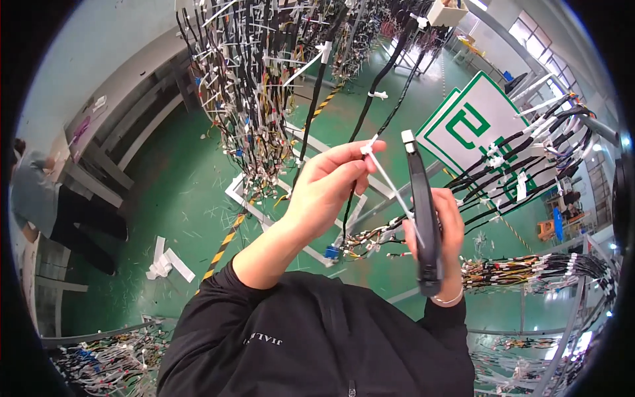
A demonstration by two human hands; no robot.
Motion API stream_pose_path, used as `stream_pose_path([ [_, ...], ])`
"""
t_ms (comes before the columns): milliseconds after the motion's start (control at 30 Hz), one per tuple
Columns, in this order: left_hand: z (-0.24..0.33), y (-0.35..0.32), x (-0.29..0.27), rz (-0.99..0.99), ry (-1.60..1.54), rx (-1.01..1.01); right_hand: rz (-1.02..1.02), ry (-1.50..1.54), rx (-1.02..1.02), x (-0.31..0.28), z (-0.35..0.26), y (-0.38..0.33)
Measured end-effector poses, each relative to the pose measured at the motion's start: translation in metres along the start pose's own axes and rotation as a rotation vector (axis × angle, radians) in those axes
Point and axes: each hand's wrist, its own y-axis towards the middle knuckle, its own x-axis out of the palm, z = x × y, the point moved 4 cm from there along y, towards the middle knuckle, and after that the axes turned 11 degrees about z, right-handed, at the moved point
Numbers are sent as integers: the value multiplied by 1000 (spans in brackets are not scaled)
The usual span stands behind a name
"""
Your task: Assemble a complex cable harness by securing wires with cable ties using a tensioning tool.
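Note:
My left hand (316,193) is closed, its thumb and index finger pinching at the head of a white cable tie (391,184). That head sits against a hanging black wire harness (399,106), which passes behind my fingers. The tie's long tail slants down toward my right thumb, its end beside the tool. In my right hand (451,225) is a black cable tie gun (424,205), held upright with its pale tip pointing up. The tip is apart from the tie's head. Where the fingers wrap the tool's handle is partly hidden.
Bundled harnesses (248,86) hang ahead on the left, others (536,142) on the right. A white and green sign board (473,135) stands beyond my right hand. White scraps (169,261) lie on the green floor. Another person (56,205) stands by benches at far left.

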Motion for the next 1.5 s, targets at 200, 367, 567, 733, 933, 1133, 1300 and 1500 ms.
stream_pose_path([
  [200, 6, -12, -5, 55, 212, 322, -254, 181, 111, 0, -13, 10],
  [367, 21, -22, -4, 142, 605, 528, -290, 193, 31, 4, -19, 7],
  [567, 32, -31, 0, 172, 862, 716, -269, 46, -26, 4, -32, 5],
  [733, 35, -40, 8, 187, 1025, 850, -236, 66, -64, 8, -29, 1],
  [933, 36, -34, 5, 172, 993, 829, -281, 114, -148, 5, -23, 11],
  [1133, 37, -21, 8, 96, 770, 606, -156, 37, -228, 1, -24, 12],
  [1300, 48, 16, 5, -238, 385, 205, 59, -207, -184, -15, -6, 16],
  [1500, 114, 50, 54, 302, 710, 1129, 325, -152, 80, -38, -5, 25],
])
